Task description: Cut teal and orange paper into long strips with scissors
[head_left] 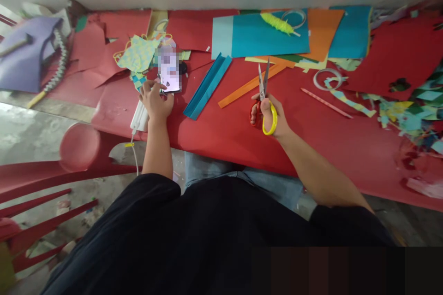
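Observation:
My right hand point(273, 117) grips a pair of scissors point(263, 87) with red and yellow handles, blades pointing away over the red table point(221, 133). My left hand point(155, 99) rests at the lower edge of a phone point(170, 73) with a lit screen, its fingers curled and touching it. A white power bank point(139, 117) with a cable lies just left of that hand. A folded blue paper strip point(207, 86) lies between the two hands, and an orange strip point(247, 86) lies beside the scissor blades.
Blue and orange sheets point(270, 34) lie at the back with a green yarn bundle point(277, 23) and tape rolls point(327, 78). Paper scraps point(411, 110) pile up at the right. A patterned folded paper point(138, 55) lies near the phone. A red chair point(44, 179) stands at the left.

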The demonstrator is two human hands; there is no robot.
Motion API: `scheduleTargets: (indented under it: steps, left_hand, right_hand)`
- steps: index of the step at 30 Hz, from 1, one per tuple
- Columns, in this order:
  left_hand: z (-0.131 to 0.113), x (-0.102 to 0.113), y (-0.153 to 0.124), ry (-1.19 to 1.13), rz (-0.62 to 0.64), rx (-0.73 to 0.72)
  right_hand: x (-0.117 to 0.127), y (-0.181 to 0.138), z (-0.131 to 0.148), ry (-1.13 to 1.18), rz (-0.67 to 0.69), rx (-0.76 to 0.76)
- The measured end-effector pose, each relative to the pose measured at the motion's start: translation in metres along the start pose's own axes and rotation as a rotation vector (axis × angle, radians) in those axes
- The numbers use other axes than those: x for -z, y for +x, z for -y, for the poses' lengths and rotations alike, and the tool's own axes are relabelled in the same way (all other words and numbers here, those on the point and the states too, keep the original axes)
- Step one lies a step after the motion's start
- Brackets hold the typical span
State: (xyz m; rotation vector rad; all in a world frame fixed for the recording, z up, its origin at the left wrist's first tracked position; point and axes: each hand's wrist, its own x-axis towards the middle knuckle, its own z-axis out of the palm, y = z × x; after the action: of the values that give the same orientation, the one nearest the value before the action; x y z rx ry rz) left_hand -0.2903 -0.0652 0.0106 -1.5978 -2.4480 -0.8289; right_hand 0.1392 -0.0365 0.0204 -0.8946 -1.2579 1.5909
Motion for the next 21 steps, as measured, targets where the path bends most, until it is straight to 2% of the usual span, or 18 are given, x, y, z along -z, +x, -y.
scheduleTargets:
  steps: [3,14,21]
  left_hand:
    - [-0.0009,-0.0006,0.0005,0.013,0.025,-0.006]
    - [0.0019,-0.0032,0.0044,0.056,-0.055,0.057]
    - [-0.0017,0.0004,0.0031,0.003,-0.006,0.06]
  right_hand:
    - [-0.0011,0.0003,0.0015,-0.006,-0.008,0.001]
    - [-0.0004,0.0008,0.0007,-0.01,-0.01,0.007]
    - [-0.0018,-0.0005,0.0036,-0.035,-0.018,-0.006]
